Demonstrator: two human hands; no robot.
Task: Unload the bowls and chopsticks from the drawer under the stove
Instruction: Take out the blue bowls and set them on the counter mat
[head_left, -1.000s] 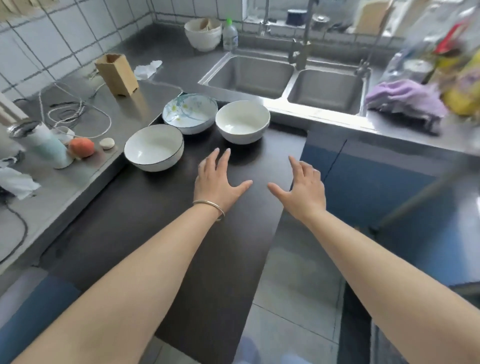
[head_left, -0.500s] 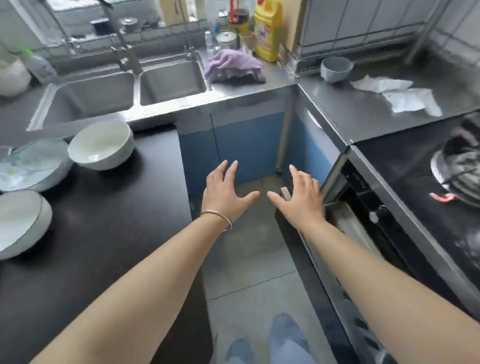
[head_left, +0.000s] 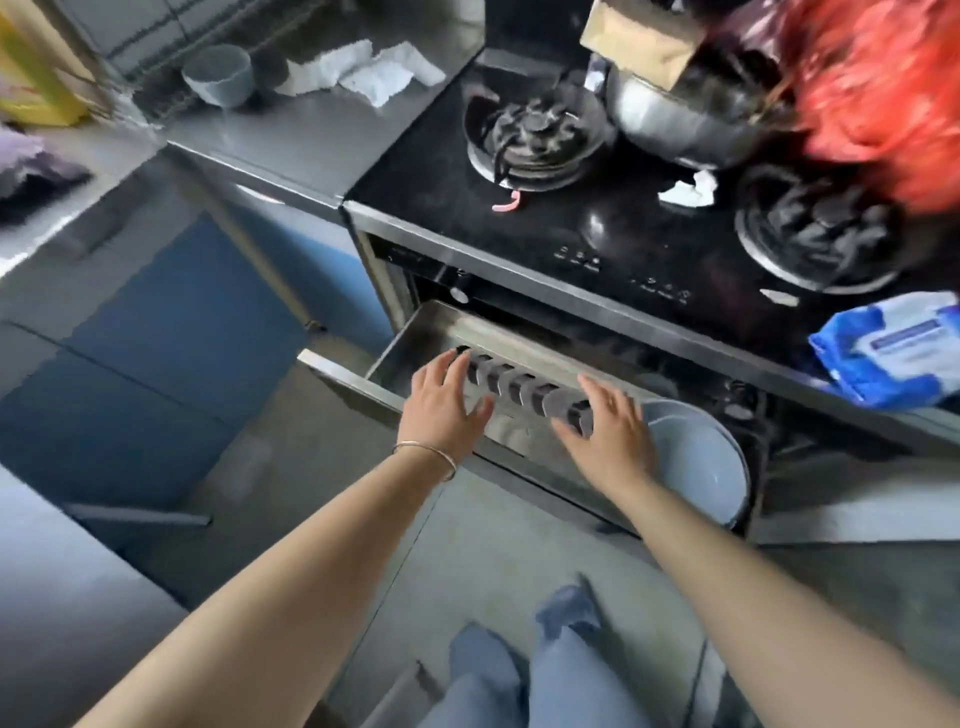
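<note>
The steel drawer (head_left: 415, 332) under the black stove (head_left: 623, 228) stands pulled out. A dark slotted holder bar (head_left: 524, 389) runs across its left half. A pale grey-blue bowl (head_left: 696, 457) sits in the right half. My left hand (head_left: 447, 410), with a bangle on the wrist, hovers open over the left end of the bar. Over the bar's right end my right hand (head_left: 608, 431) is spread open, just left of the bowl. Neither hand holds anything. I see no chopsticks.
A steel pot (head_left: 675, 119) sits on the stove's back. A red blurred mass (head_left: 878, 88) is at top right, and a blue wipes pack (head_left: 893, 348) lies on the stove's right edge. On the steel counter (head_left: 291, 140), a small grey bowl (head_left: 218, 73) and crumpled paper (head_left: 363, 67). Blue cabinet fronts (head_left: 171, 322) stand on the left.
The view has swung right from the dark counter with the white bowls to the stove. Both open hands have come down over the open drawer.
</note>
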